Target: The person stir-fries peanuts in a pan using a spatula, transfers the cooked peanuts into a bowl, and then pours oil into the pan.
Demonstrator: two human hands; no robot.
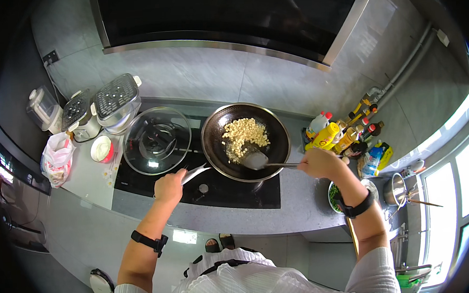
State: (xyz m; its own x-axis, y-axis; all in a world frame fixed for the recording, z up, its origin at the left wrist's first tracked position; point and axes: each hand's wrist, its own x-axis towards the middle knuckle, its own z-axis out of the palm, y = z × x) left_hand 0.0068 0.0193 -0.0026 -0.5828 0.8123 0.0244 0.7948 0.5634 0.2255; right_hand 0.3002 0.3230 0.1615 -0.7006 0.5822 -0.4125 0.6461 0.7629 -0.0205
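Note:
A dark wok (273, 124) with a textured inner wall sits on the black glass cooktop (237, 196). Small pale-yellow diced pieces of food (245, 132) lie in its middle. My left hand (169, 187) is closed round the silvery wok handle (195, 173), left of the rim. With my right hand (321, 164) I grip the long shaft of a metal spatula (255, 160). Its blade rests low in the wok, at the near edge of the food. A glass lid (139, 151) with a dark knob lies on the left of the cooktop.
Seasoning bottles (327, 135) crowd the right back. A bowl of chopped greens (334, 197) stands near my right forearm, with a steel pot (396, 189) beyond. Leftward are a red-and-white bowl (102, 149), a plastic bag (57, 157) and steamer-like appliances (116, 97). A range hood (213, 44) overhangs.

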